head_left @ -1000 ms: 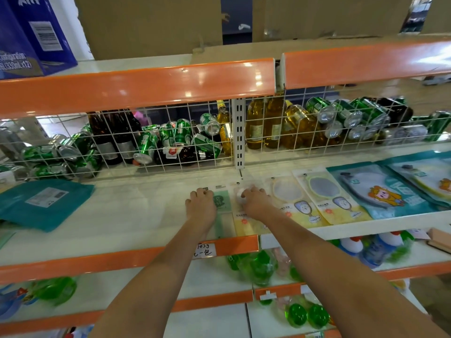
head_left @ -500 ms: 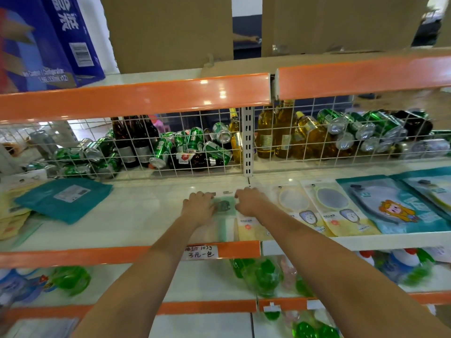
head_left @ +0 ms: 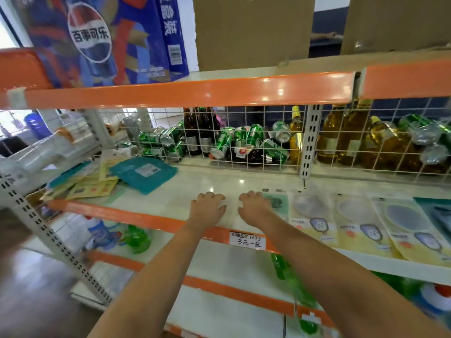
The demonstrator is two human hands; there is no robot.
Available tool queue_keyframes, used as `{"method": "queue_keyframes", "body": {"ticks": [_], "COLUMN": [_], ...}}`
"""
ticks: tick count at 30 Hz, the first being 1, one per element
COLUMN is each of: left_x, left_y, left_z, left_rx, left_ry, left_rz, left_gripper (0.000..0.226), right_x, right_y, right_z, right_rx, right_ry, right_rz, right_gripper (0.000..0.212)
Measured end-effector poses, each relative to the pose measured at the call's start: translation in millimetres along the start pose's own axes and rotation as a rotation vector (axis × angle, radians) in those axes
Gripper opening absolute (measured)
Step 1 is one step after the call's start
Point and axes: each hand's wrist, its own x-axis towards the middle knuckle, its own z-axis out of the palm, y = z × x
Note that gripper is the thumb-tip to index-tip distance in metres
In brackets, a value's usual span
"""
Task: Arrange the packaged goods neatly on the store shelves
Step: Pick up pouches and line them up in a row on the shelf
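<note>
My left hand [head_left: 208, 209] lies palm down on the white shelf [head_left: 170, 191], fingers slightly bent, holding nothing. My right hand [head_left: 253, 206] rests just beside it, on the left edge of a pale green flat packet [head_left: 277, 203]. To the right of that packet runs a neat overlapping row of yellow flat packets [head_left: 353, 223], ending in teal ones [head_left: 436, 215]. At the shelf's left end lies a loose heap: a teal packet [head_left: 144, 174] on top of several yellow packets [head_left: 90, 189].
A wire grid [head_left: 244, 142] backs the shelf, with green cans, dark bottles and yellow oil bottles behind it. A blue cola carton [head_left: 102, 40] and cardboard boxes [head_left: 251, 30] stand on the shelf above. A handwritten price tag [head_left: 246, 240] hangs on the orange front rail. Green bottles sit below.
The view has swung left, bringing the loose heap and cola carton into sight. Both hands have slid left along the shelf and stay close together; the right hand has left the yellow packets.
</note>
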Motion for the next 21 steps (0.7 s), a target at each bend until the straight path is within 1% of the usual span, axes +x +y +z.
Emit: {"method": "queue_keyframes", "body": {"ticks": [2, 6, 9, 14, 17, 21], "left_x": [-8, -29, -45, -63, -69, -76], "left_y": [-19, -62, -97, -155, -187, -224], "left_z": [-1, -2, -4, -11, -9, 0], "left_rx": [0.008, 0.007, -0.030, -0.100, -0.103, -0.065], "left_ry": [0.013, -0.019, -0.029, 0.049, 0.108, 0.114], "left_rz": [-0.025, -0.103, -0.162, -0.226, -0.240, -0.258], "left_gripper": [0.042, 0.044, 0.044, 0.044, 0.043, 0.039], "right_x": [3, 10, 15, 22, 25, 33], "right_y": [-21, -68, -105, -169, -202, -236], "right_z": [2, 13, 19, 26, 34, 54], "right_rx": [0.013, 0.024, 0.029, 0.039, 0.023, -0.010], "right_ry": [-0.012, -0.066, -0.066, -0.004, 0.005, 0.000], "right_rz": [-0.020, -0.041, -0.070, -0.132, -0.158, -0.174], "right_gripper": [0.043, 0.043, 0.044, 0.041, 0.043, 0.038]}}
